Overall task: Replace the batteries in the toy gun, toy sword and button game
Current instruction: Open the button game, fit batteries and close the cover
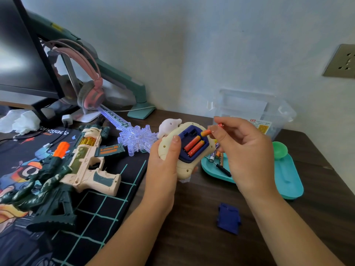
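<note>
Button game (185,169) is gripped by left hand (163,167), battery (206,133) pinched by right hand (247,156), over dark desk (192,217) against pale wall (192,54).

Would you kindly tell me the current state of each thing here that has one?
Button game: back up, compartment open, two batteries seated, one slot empty.
Blue cover: off, lying on the desk.
Loose battery: pinched by right hand, at the compartment.
Left hand: grips the game.
Toy sword: lit.

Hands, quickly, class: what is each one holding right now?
Left hand: grips the button game, underside up.
Right hand: pinches an orange battery.
</note>
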The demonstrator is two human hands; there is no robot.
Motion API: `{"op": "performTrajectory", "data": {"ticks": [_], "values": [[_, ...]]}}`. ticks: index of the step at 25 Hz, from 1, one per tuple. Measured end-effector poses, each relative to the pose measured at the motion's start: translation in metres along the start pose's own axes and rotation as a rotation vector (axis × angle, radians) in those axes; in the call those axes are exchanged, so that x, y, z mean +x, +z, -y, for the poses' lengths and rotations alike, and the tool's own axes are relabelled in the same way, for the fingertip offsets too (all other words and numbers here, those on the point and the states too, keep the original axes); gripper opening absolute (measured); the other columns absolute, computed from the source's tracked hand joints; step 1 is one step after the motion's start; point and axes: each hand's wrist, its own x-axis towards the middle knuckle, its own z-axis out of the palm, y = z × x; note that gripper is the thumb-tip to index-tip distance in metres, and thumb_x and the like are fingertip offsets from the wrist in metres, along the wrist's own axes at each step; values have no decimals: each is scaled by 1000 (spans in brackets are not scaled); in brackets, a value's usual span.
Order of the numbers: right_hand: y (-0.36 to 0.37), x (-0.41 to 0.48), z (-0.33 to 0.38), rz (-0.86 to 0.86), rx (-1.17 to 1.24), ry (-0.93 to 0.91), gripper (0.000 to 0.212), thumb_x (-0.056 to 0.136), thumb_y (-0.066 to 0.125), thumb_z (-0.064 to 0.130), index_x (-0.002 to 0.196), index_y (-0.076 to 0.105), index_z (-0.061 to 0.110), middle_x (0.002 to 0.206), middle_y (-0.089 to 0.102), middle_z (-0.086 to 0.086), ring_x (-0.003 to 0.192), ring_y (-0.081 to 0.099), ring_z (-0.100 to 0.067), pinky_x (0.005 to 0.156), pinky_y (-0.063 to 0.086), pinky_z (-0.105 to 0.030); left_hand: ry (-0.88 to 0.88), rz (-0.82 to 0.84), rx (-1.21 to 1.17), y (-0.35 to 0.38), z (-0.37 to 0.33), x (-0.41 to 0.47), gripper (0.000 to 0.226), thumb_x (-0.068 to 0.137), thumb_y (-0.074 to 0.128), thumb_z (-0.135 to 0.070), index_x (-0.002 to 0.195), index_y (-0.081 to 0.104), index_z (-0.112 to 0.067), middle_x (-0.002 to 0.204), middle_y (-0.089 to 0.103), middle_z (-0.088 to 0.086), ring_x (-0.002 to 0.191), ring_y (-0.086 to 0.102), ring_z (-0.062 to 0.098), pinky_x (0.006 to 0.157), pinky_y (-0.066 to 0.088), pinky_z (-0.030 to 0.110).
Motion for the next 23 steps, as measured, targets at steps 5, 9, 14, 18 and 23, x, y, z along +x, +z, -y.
{"op": "performTrajectory", "data": {"ticks": [5, 9, 14, 18, 23], "values": [[12, -10, -10, 18, -260, -350, 18, 85, 69, 23, 103, 72, 21, 93, 69, 9, 86, 63, -7, 70, 53, -23, 42, -32, 68, 2, 4, -3, 57, 80, 55, -68, 120, 60, -28, 112, 72, 4, 101, 72, 23, 77, 60, 44], [21, -17, -20, 32, -338, -471, 21, 85, 69, 24, 104, 72, 15, 93, 67, 1, 87, 59, -11, 75, 51, -27, 81, -50, 77, 3, 1, -4, 59, 79, 52, -60, 123, 58, -22, 111, 71, 2, 94, 71, 7, 72, 55, 20], [28, -21, -26, -4, -428, -517, 17, 85, 72, 20, 100, 72, 13, 91, 67, 0, 87, 57, -10, 80, 44, -17, 119, -59, 98, 3, 0, -5, 51, 80, 52, -57, 118, 59, -24, 110, 70, 1, 93, 70, 6, 73, 54, 20], [29, -18, -27, 53, -412, -471, 24, 90, 60, 28, 106, 71, 14, 96, 66, 2, 91, 54, -6, 83, 39, -11, 127, -59, 91, 4, -2, -6, 48, 80, 51, -55, 117, 59, -25, 110, 70, -1, 93, 70, 3, 73, 53, 18], [28, -15, -25, 126, -306, -282, 25, 86, 62, 36, 106, 66, 22, 100, 55, 9, 97, 49, -4, 81, 40, -10, 117, -57, 87, 4, -2, -7, 42, 80, 51, -54, 113, 60, -29, 106, 71, -6, 93, 70, 2, 73, 53, 17]]}}
